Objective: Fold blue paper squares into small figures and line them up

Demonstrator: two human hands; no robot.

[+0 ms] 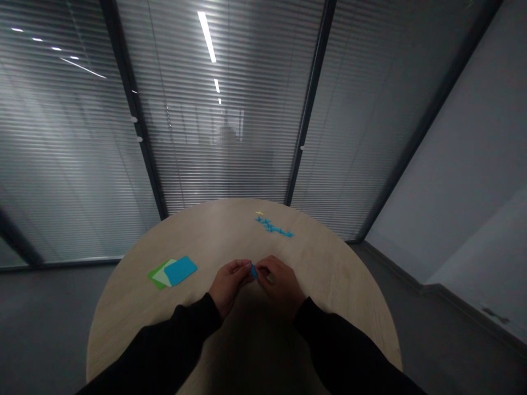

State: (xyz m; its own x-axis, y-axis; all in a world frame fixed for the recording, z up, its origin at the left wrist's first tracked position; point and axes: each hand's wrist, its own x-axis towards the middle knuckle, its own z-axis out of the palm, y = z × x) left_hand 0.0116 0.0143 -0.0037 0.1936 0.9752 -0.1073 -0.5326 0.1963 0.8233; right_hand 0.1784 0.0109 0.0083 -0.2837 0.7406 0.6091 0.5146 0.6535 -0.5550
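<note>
A small piece of folded blue paper (253,271) is pinched between my two hands, above the near middle of the table. My left hand (231,282) grips it from the left with thumb and fingers. From the right, my right hand (282,282) holds its other side with bent fingers. The fingers hide much of the paper, so its full shape cannot be made out. Beyond my hands, several small folded blue paper pieces (269,226) lie in a slanting row. One yellow folded piece (259,213) sits at the row's far end.
Left of my hands, blue paper sheets (180,270) overlap a pale green sheet (162,276) and a bright green sheet (155,280). The round wooden table (341,285) ends near a glass wall with blinds (230,164). A plain wall (465,192) stands at right.
</note>
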